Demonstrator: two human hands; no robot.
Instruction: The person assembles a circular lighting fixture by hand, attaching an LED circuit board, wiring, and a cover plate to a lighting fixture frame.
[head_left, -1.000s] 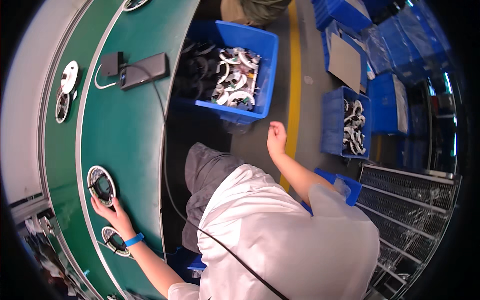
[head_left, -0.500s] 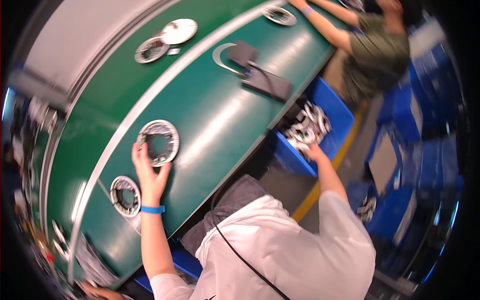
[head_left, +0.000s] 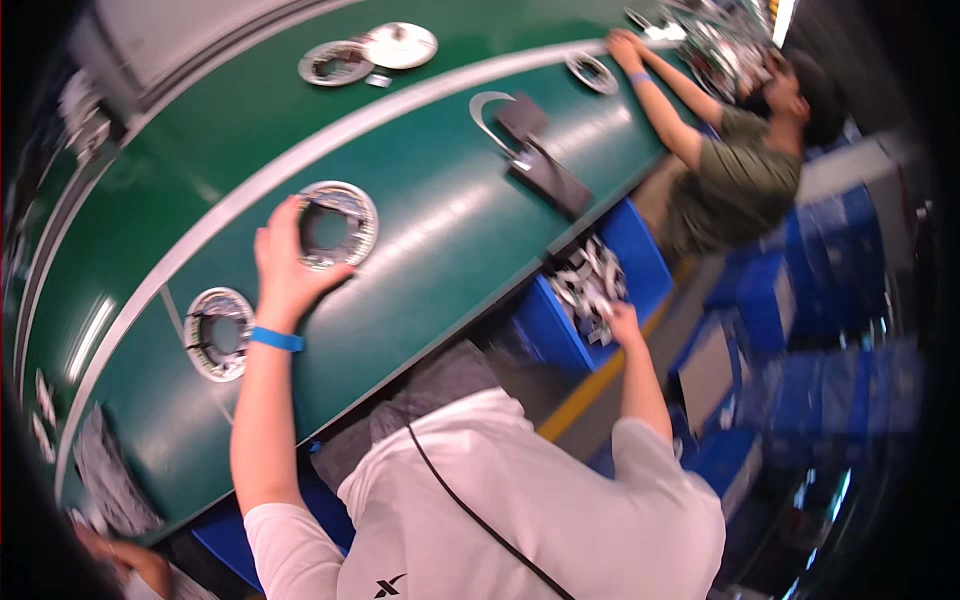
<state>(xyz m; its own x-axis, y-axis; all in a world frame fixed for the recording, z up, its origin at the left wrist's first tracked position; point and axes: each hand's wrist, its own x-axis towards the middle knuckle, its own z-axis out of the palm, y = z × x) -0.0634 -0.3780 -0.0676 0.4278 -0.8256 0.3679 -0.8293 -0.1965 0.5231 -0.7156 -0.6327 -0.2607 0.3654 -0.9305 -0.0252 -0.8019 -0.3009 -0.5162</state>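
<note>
A white ring (head_left: 200,352) lies on the green worktop (head_left: 425,270). To its right, the left hand (head_left: 286,262) has its grip clamped on the edge of another ring (head_left: 364,228), at the worktop. Farther right, the right hand (head_left: 623,322) is by white bits (head_left: 590,282) in a blue bin (head_left: 650,262); I cannot tell if its grip is together.

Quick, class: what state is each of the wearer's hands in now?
Left hand: open, spread at the edge of the white ring.
Right hand: curled at the blue bin; whether holding anything cannot be told.
</note>
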